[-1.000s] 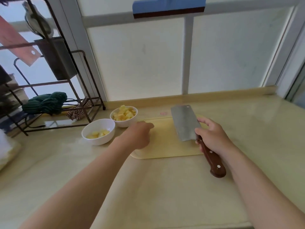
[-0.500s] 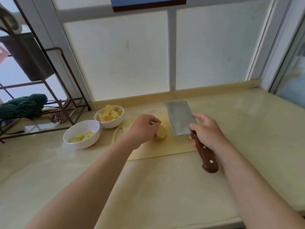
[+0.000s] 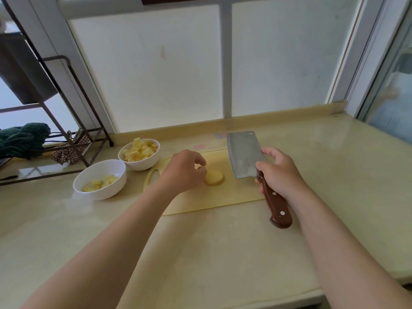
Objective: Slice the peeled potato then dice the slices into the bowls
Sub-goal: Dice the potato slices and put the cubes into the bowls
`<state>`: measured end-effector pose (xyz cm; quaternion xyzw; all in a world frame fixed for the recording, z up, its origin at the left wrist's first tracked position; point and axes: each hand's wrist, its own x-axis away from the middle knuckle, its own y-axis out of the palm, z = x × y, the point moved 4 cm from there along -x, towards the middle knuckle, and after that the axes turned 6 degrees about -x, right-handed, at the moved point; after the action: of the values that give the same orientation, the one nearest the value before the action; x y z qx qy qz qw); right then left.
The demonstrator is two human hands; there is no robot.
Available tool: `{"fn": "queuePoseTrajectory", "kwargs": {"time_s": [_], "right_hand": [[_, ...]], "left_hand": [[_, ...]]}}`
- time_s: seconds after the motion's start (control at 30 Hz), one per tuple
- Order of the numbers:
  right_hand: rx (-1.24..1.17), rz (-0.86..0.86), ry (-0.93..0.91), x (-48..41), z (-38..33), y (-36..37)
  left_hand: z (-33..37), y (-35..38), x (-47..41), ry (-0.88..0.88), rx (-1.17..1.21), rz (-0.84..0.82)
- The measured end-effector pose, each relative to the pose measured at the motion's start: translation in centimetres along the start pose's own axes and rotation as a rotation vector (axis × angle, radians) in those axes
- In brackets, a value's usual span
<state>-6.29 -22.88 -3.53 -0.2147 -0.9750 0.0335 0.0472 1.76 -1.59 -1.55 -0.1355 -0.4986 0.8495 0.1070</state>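
Centre of frame: peeled potato piece [image 3: 214, 177], lying on the cutting board [image 3: 234, 197], its left edge hidden behind the left hand [image 3: 184, 172], whose fingers were loosely curled just beside it; contact could not be told. To its right: right hand [image 3: 278, 172] wrapped round the brown handle of the cleaver [image 3: 244, 155], fingertips hidden, blade seemingly lifted clear of the board. Left of the board: two white bowls, the far bowl [image 3: 142, 165] heaped with dice, the near bowl [image 3: 107, 193] holding a few; metal rack [image 3: 75, 90] cut off at the left edge.
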Motion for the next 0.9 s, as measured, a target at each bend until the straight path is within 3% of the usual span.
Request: {"fn": "queuePoseTrajectory", "kwargs": {"time_s": [0.13,0.47,0.67,0.9], "right_hand": [[0.028,-0.003,0.0,-0.2,0.1,0.2],[0.168,-0.05,0.01,0.3,-0.4,-0.4],[0.256,-0.119,0.018,0.3,-0.8,-0.6],[0.628,-0.195,-0.063,1.0,-3.2,0.8]], "left_hand": [[-0.5,1.0,0.4,0.153,-0.12,-0.145],[0.5,3.3,0.7,0.381,-0.173,-0.055],[1.1,3.3,0.5,0.527,-0.049,-0.02],[0.8,3.7,0.1,0.658,0.075,0.036]]}}
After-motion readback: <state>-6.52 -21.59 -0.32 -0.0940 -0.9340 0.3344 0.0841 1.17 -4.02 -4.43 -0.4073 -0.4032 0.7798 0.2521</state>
